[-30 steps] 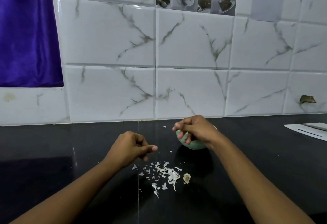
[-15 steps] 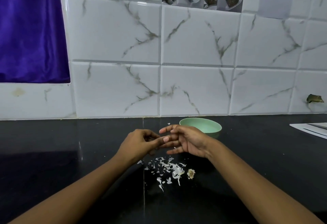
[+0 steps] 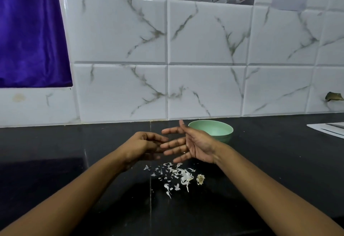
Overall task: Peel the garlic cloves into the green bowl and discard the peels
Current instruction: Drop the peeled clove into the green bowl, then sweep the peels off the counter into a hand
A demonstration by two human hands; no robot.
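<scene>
The green bowl (image 3: pixel 222 135) stands on the black counter near the tiled wall; its contents are hidden from this angle. In front of it my right hand (image 3: pixel 191 143) is held palm-up with fingers spread and straight, empty. My left hand (image 3: pixel 144 145) hovers just left of it, fingers loosely curled, its fingertips at the right hand's fingers; nothing shows in it. Below both hands lies a scatter of white garlic peels (image 3: pixel 175 175) on the counter, with a small brownish garlic root end (image 3: pixel 200 179) at its right edge.
The black counter (image 3: pixel 74 161) runs to the white marble-look tiled wall (image 3: pixel 204 90). A white sheet or board (image 3: pixel 329 128) lies at the far right. A purple curtain (image 3: pixel 28 30) hangs at the upper left.
My right hand left the bowl, moved left and opened with fingers spread. My left hand rose to meet its fingertips. The bowl now shows fully.
</scene>
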